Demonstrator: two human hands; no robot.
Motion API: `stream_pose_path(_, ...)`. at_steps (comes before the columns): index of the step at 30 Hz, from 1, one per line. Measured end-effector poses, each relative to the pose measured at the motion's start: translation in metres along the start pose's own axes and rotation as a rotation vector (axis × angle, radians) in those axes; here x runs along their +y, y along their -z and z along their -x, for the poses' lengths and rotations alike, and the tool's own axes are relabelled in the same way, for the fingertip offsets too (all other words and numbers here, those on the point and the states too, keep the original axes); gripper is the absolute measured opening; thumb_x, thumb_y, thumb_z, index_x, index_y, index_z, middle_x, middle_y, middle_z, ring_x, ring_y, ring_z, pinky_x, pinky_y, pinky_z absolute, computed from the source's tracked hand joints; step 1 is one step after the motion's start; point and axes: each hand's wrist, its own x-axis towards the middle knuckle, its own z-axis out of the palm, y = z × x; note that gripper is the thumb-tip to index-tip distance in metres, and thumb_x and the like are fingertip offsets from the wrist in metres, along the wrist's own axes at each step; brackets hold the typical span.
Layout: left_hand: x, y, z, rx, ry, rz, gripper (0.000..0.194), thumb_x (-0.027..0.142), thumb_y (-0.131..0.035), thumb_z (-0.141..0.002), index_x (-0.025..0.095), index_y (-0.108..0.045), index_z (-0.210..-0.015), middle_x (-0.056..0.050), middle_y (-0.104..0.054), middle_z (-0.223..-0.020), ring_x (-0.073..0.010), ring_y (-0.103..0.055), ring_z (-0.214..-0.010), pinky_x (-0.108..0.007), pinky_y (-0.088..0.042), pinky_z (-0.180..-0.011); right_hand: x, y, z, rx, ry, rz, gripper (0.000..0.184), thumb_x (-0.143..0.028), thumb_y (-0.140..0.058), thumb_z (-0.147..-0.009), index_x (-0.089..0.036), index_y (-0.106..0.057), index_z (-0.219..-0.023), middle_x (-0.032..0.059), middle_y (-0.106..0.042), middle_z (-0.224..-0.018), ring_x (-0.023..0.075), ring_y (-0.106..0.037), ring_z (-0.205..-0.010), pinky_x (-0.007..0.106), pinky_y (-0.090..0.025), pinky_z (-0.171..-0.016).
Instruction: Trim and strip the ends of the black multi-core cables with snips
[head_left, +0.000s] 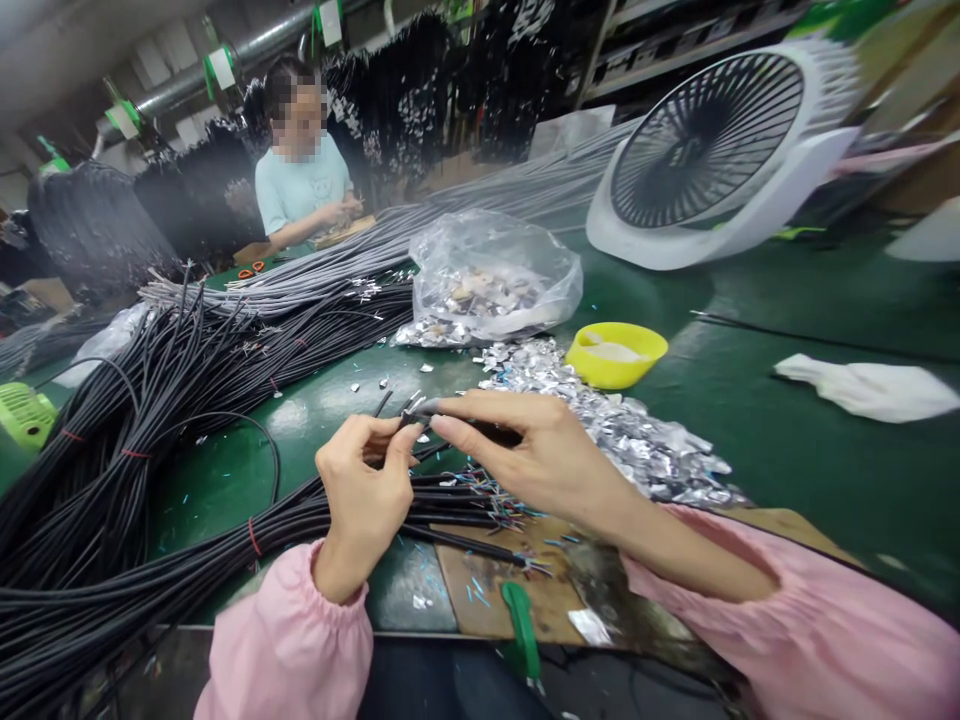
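Observation:
My left hand point(365, 487) is closed in a pinch on the end of a thin black cable point(384, 402) above the green table. My right hand point(525, 450) is closed too, its fingertips meeting the left hand's and gripping the same cable end, where a bit of silver foil point(417, 404) sticks out. Both arms wear pink sleeves. Under my hands lies a bundle of black cables point(225, 545) with stripped coloured wire ends point(499, 500). To the right of my right hand spreads a heap of silver foil scraps point(637, 440).
A yellow bowl point(616, 353) and a clear plastic bag of scraps point(491, 280) sit beyond the foil. A white fan point(720, 150) stands at the back right, a white cloth point(870, 388) at the right. More cables point(150, 390) lie left. A person in a light shirt point(300, 190) works across the table.

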Motion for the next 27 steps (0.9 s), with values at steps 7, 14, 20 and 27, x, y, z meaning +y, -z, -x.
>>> stream_pose_path(7, 0.001, 0.001, -0.005, -0.105, 0.113, 0.073, 0.024, 0.036, -0.056, -0.079, 0.015, -0.060, -0.066, 0.003, -0.050, -0.052, -0.0066, -0.046, -0.042, -0.019, -0.037, -0.044, 0.001, -0.001, 0.001, 0.033, -0.054, 0.026, 0.020, -0.028, -0.055, -0.083, -0.020, -0.073, -0.086, 0.0043, -0.071, -0.078, 0.0183, -0.066, -0.068, 0.027, -0.052, -0.058)
stream_pose_path(14, 0.011, 0.017, -0.020, -0.548, 0.337, 0.359, 0.055, 0.068, -0.053, -0.067, 0.017, -0.039, -0.052, 0.008, -0.026, -0.044, -0.0026, -0.019, -0.038, -0.019, -0.014, -0.037, -0.005, 0.006, -0.003, 0.081, -0.048, -0.097, 0.020, -0.031, -0.059, -0.079, -0.017, -0.072, -0.084, 0.0044, -0.071, -0.076, 0.0161, -0.064, -0.064, 0.026, -0.051, -0.056)
stream_pose_path(20, 0.017, 0.021, -0.022, -0.785, 0.397, 0.352, 0.062, 0.075, -0.051, -0.062, 0.019, -0.028, -0.047, 0.009, -0.018, -0.042, -0.0018, -0.011, -0.037, -0.020, -0.006, -0.037, -0.009, 0.009, -0.005, -0.044, -0.048, -0.334, 0.015, -0.027, -0.062, -0.076, -0.020, -0.074, -0.082, 0.0031, -0.072, -0.077, 0.0169, -0.067, -0.065, 0.024, -0.055, -0.056)
stream_pose_path(27, 0.013, 0.019, -0.021, -0.798, 0.426, 0.393, 0.060, 0.072, -0.054, -0.062, 0.019, -0.031, -0.047, 0.010, -0.019, -0.043, -0.0016, -0.011, -0.037, -0.020, -0.007, -0.037, -0.009, 0.009, 0.001, 0.033, 0.171, -0.116, 0.025, -0.012, -0.049, -0.075, -0.020, -0.071, -0.083, 0.0024, -0.071, -0.072, 0.0142, -0.066, -0.060, 0.021, -0.052, -0.051)
